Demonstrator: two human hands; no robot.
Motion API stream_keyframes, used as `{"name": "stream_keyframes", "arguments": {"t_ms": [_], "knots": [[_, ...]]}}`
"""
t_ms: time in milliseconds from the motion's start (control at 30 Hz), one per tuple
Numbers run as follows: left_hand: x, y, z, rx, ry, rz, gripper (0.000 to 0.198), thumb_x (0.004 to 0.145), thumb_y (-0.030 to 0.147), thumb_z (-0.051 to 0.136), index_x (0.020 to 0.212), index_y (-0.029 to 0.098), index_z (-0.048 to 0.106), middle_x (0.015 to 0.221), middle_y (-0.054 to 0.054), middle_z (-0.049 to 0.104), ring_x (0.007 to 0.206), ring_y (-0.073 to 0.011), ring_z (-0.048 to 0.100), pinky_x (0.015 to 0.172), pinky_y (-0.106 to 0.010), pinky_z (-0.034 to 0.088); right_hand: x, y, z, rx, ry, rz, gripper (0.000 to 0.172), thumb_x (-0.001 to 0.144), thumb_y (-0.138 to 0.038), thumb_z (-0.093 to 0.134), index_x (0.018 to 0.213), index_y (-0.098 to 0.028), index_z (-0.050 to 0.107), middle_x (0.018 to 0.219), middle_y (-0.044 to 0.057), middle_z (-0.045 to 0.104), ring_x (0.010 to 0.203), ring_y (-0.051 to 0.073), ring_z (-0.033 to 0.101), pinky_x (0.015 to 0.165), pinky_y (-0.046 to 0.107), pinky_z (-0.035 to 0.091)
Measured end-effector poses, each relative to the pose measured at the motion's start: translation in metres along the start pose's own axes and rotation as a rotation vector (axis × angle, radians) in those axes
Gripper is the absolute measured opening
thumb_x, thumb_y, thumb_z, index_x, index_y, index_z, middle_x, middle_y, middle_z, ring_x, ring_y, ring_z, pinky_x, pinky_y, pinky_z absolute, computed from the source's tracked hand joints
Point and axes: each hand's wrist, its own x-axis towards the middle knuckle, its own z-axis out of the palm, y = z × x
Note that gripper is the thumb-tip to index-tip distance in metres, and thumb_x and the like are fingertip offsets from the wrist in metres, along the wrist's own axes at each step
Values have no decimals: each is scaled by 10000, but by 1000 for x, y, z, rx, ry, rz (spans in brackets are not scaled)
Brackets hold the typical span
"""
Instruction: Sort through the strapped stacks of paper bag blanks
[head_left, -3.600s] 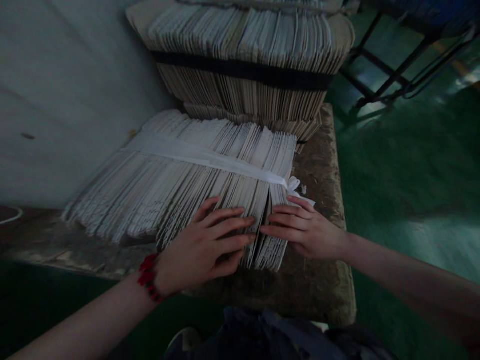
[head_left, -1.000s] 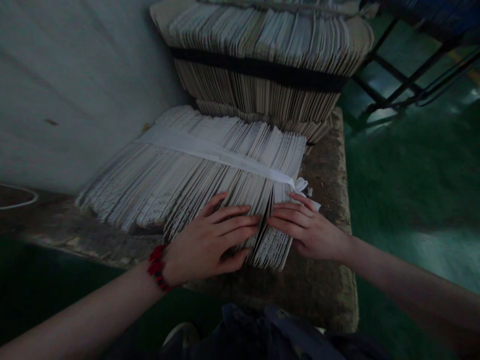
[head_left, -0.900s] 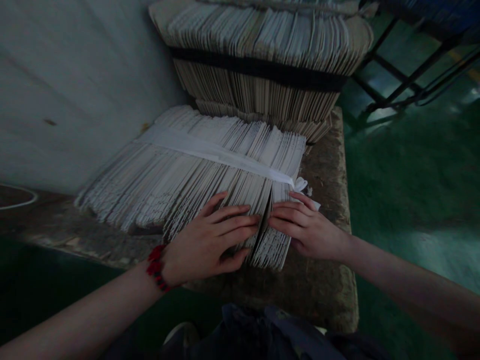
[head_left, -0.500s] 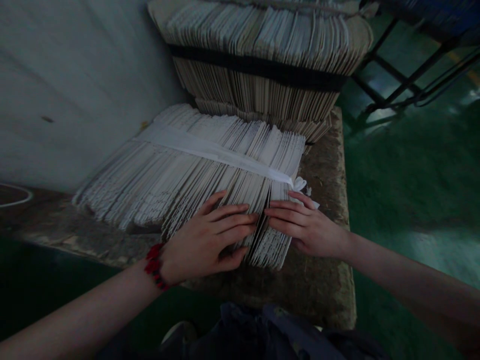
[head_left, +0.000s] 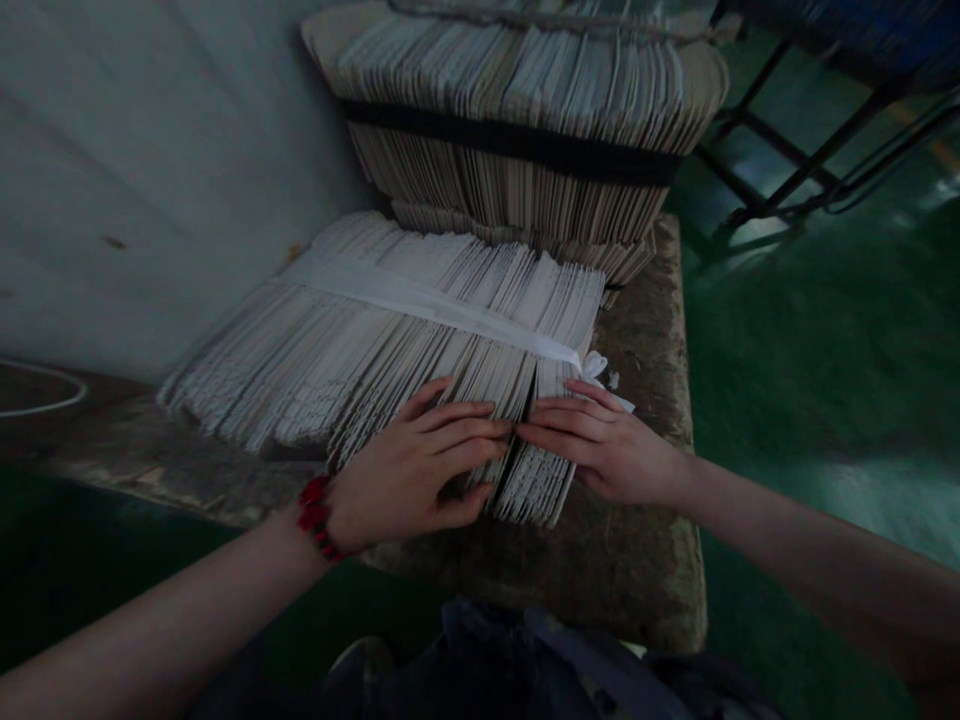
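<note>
The left hand (head_left: 405,480) lies spread over the near side of a bundle of pale sheets (head_left: 300,370), its fingers (head_left: 469,432) loosely parted and clasping nothing; the fingers of the right hand (head_left: 637,455) rest on the bundle's right end, slightly bent, and whether they pinch the sheets I cannot tell. The bundle lies beneath both sets of fingers and stretches well to their left; a narrow dark gap (head_left: 516,455) parts the sheets just between the two sets of fingertips, which almost meet; beyond the fingers a white band (head_left: 450,315) crosses the top of the bundle, ending in a bow (head_left: 594,365) just beyond the right fingers. Under it all is a worn worktop (head_left: 645,350), bare to the right of the fingers; farther beyond them stands a taller bundle (head_left: 510,80) with a dark strap (head_left: 517,148); behind the left fingers, a red bracelet (head_left: 316,515) circles the wrist.
</note>
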Motion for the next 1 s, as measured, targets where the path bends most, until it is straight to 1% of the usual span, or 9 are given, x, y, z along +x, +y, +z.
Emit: {"name": "stream_keyframes", "arguments": {"t_ms": [200, 267, 400, 533, 667, 733, 833, 933, 1000], "knots": [[-1, 1, -1, 33, 8, 35, 385, 866, 288, 621, 1250, 272, 601, 1280, 25, 666, 1318, -190, 510, 1256, -447, 174, 5, -1, -1, -33, 9, 4, 680, 713, -58, 495, 1382, -183, 498, 1357, 85, 574, 1354, 228, 427, 1210, 496, 211], [-2, 2, -2, 48, 8, 47, 396, 873, 279, 613, 1268, 268, 591, 1286, 22, 663, 1328, -187, 503, 1257, -436, 178, 8, -2, -1, -49, 6, -11, 654, 702, -70, 500, 1348, -176, 525, 1361, 84, 574, 1368, 242, 406, 1213, 500, 192], [-4, 2, -2, 47, 14, 41, 356, 886, 294, 602, 1240, 257, 601, 1296, 15, 657, 1333, -183, 500, 1262, -436, 164, 11, -1, -2, -47, -23, -44, 649, 690, -68, 492, 1328, -177, 533, 1392, 71, 561, 1397, 241, 369, 1217, 510, 156], [-4, 0, 0, 34, 22, 36, 343, 890, 309, 595, 1230, 260, 602, 1268, 20, 673, 1324, -181, 510, 1263, -438, 157, 17, 1, -8, 5, -56, -51, 662, 668, -75, 488, 1320, -180, 530, 1347, 74, 591, 1357, 236, 418, 1215, 523, 129], [-4, 0, -1, 23, 17, 37, 318, 894, 323, 588, 1205, 260, 610, 1278, 28, 667, 1318, -177, 514, 1264, -427, 152, 28, 5, -18, 64, -103, -77, 691, 651, -99, 490, 1339, -152, 509, 1276, 99, 608, 1275, 235, 479, 1205, 482, 187], [-5, -1, -1, 18, 15, 36, 320, 895, 328, 589, 1207, 257, 608, 1284, 30, 664, 1318, -173, 512, 1265, -421, 148, 30, 6, -23, 65, -146, -99, 699, 652, -106, 498, 1350, -134, 502, 1265, 113, 599, 1257, 248, 481, 1194, 473, 223], [-5, -2, 0, 12, 9, 32, 326, 897, 335, 591, 1211, 248, 604, 1298, 32, 655, 1331, -171, 498, 1267, -416, 134, 24, 6, -28, 45, -186, -115, 690, 653, -104, 498, 1343, -123, 513, 1291, 125, 580, 1291, 273, 443, 1188, 489, 244], [-5, -3, 1, 4, 10, 42, 318, 898, 333, 588, 1201, 240, 607, 1308, 34, 649, 1340, -168, 488, 1270, -410, 114, 12, 6, -28, 46, -184, -79, 710, 655, -105, 493, 1366, -114, 495, 1337, 134, 558, 1337, 281, 404, 1186, 505, 256], [-6, -4, 1, 0, 16, 45, 313, 899, 325, 582, 1199, 239, 607, 1314, 36, 645, 1344, -166, 484, 1271, -407, 107, 6, 4, -28, 60, -184, -57, 731, 649, -101, 493, 1379, -121, 485, 1353, 129, 556, 1361, 272, 390, 1199, 511, 233]]}}
